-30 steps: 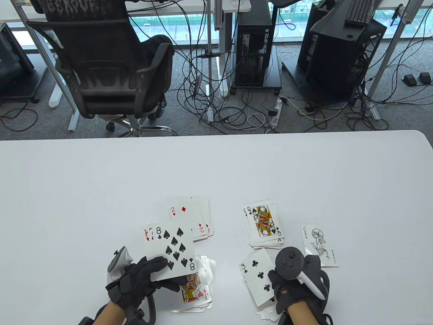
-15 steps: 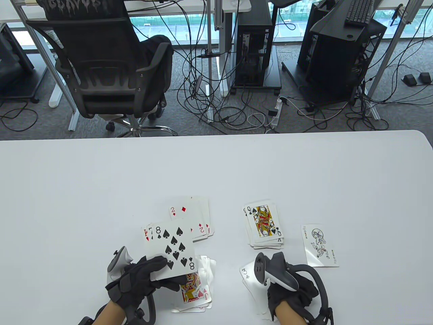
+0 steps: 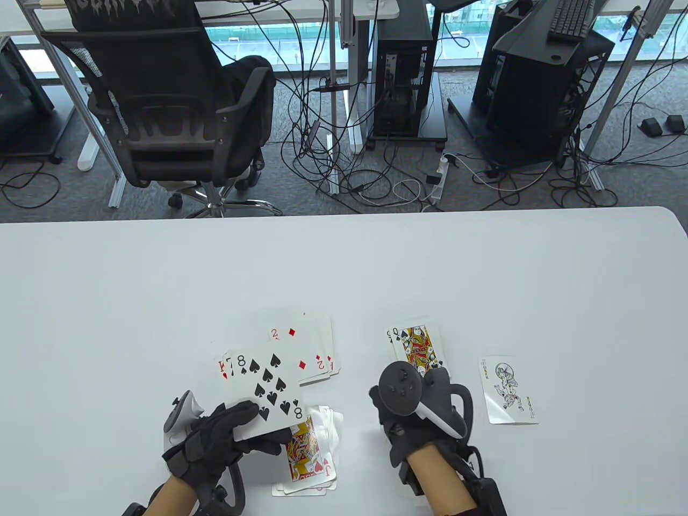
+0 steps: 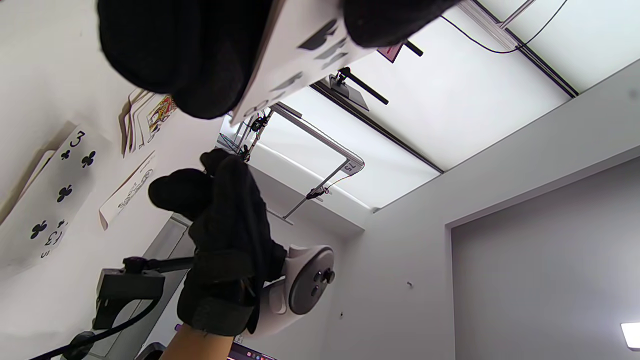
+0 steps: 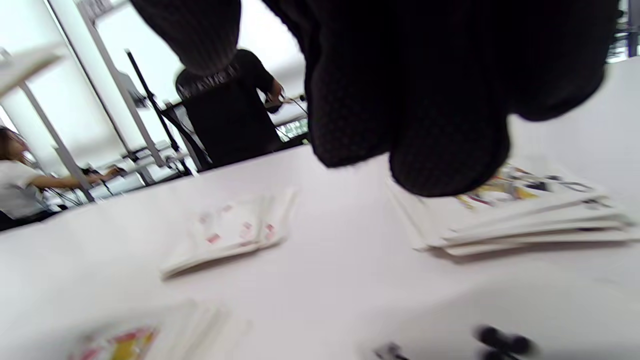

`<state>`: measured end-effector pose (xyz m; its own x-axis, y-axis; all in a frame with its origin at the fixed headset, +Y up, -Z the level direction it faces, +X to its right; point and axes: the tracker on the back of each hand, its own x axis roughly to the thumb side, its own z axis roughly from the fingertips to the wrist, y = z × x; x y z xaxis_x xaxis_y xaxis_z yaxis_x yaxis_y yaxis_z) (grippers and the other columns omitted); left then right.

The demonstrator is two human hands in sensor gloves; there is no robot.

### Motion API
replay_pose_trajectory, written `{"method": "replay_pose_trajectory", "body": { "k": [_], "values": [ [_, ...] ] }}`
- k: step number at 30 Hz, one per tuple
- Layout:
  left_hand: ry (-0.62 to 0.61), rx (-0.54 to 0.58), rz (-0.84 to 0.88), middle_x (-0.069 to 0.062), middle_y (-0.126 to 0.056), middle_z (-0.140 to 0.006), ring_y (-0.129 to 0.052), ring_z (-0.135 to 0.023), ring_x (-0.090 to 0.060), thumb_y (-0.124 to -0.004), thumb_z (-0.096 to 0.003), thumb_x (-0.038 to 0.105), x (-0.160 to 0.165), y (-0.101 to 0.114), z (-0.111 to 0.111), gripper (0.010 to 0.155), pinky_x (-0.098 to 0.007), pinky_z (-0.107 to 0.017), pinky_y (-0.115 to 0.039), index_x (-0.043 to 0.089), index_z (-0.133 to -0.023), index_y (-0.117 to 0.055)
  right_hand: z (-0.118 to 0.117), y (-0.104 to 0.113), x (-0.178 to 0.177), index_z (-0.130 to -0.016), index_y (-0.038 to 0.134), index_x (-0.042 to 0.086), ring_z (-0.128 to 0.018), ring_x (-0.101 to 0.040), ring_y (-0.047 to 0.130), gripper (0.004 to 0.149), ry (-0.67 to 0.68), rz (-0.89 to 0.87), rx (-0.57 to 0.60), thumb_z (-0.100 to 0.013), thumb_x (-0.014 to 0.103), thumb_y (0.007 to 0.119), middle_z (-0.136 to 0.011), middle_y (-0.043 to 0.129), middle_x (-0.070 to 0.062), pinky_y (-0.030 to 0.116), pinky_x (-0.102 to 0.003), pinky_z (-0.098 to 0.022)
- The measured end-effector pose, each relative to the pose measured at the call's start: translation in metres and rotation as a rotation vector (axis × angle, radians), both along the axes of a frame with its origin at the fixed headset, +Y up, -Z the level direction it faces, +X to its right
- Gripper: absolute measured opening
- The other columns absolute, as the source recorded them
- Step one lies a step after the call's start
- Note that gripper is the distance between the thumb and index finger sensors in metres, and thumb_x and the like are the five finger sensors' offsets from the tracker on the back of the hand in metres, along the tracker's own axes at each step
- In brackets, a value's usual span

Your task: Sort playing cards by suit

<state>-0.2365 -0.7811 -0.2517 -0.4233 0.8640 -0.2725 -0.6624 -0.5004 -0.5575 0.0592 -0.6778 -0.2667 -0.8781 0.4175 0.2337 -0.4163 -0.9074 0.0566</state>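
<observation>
My left hand (image 3: 236,432) grips a small fan of cards (image 3: 263,384) with the 8 of spades on top, its thumb lying across the lower edge. My right hand (image 3: 398,430) hovers between the piles and holds nothing, its fingers (image 5: 400,100) loosely curled. It hides the club pile from the table view; the left wrist view shows the 3 of clubs (image 4: 55,195) on top. The spade pile, queen of spades (image 3: 416,346) uppermost, lies just beyond the right hand. Left of it are the diamond pile (image 3: 306,344) under the 2 of diamonds, and the heart pile (image 3: 307,457) under a jack.
A joker (image 3: 508,389) lies alone, right of the spade pile. The white table (image 3: 161,279) reaches far back and to both sides. An office chair (image 3: 161,107), computer towers and cables stand on the floor beyond the far edge.
My right hand has left the 3 of clubs on its pile, lifted, and moved up and left towards the middle. My left hand has shifted the fan slightly left.
</observation>
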Motion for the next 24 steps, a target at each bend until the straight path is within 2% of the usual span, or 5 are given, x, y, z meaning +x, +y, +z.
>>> {"method": "replay_pose_trajectory", "body": {
  "k": [2, 6, 11, 15, 24],
  "values": [
    [-0.003, -0.002, -0.001, -0.021, -0.063, -0.100, -0.086, -0.078, -0.042, -0.067, -0.0682, 0.021, 0.000, 0.000, 0.000, 0.046, -0.048, -0.055, -0.078, 0.013, -0.108, -0.044, 0.002, 0.001, -0.017, -0.089, 0.059, -0.023, -0.040, -0.044, 0.095, 0.065, 0.037, -0.111, 0.074, -0.057, 0.034, 0.064, -0.052, 0.092, -0.022, 0.078, -0.061, -0.039],
    [-0.005, -0.005, -0.004, -0.021, -0.063, -0.100, -0.086, -0.078, -0.042, -0.067, -0.0682, 0.021, 0.000, -0.001, 0.000, 0.046, -0.048, -0.055, -0.078, 0.013, -0.108, -0.044, 0.006, -0.013, -0.050, -0.097, 0.032, -0.023, -0.057, -0.053, 0.085, 0.083, 0.198, -0.262, -0.056, -0.058, 0.042, 0.064, -0.070, 0.081, -0.030, 0.069, -0.068, -0.047],
    [-0.005, -0.005, -0.005, -0.021, -0.063, -0.100, -0.086, -0.079, -0.042, -0.067, -0.0682, 0.021, 0.001, -0.001, 0.000, 0.046, -0.048, -0.055, -0.078, 0.013, -0.108, -0.044, 0.009, -0.027, -0.075, -0.097, 0.026, -0.023, -0.064, -0.054, 0.079, 0.093, 0.235, -0.343, -0.028, -0.054, 0.047, 0.069, -0.078, 0.073, -0.031, 0.066, -0.069, -0.051],
    [0.007, -0.016, -0.023, -0.022, -0.061, -0.101, -0.084, -0.080, -0.043, -0.066, -0.0686, 0.019, 0.000, -0.002, 0.001, 0.046, -0.049, -0.056, -0.077, 0.013, -0.108, -0.043, 0.006, -0.031, -0.082, -0.095, 0.035, -0.018, -0.066, -0.048, 0.079, 0.087, 0.191, -0.355, 0.125, -0.049, 0.042, 0.077, -0.077, 0.071, -0.024, 0.070, -0.065, -0.050],
    [0.013, -0.027, -0.037, -0.022, -0.061, -0.101, -0.084, -0.080, -0.044, -0.067, -0.0681, 0.019, 0.000, -0.004, 0.000, 0.046, -0.049, -0.056, -0.077, 0.013, -0.108, -0.044, 0.004, -0.040, -0.082, -0.089, 0.053, -0.014, -0.052, -0.034, 0.090, 0.062, 0.142, -0.468, 0.141, -0.049, 0.028, 0.076, -0.062, 0.082, -0.013, 0.079, -0.055, -0.045]
  ]
}}
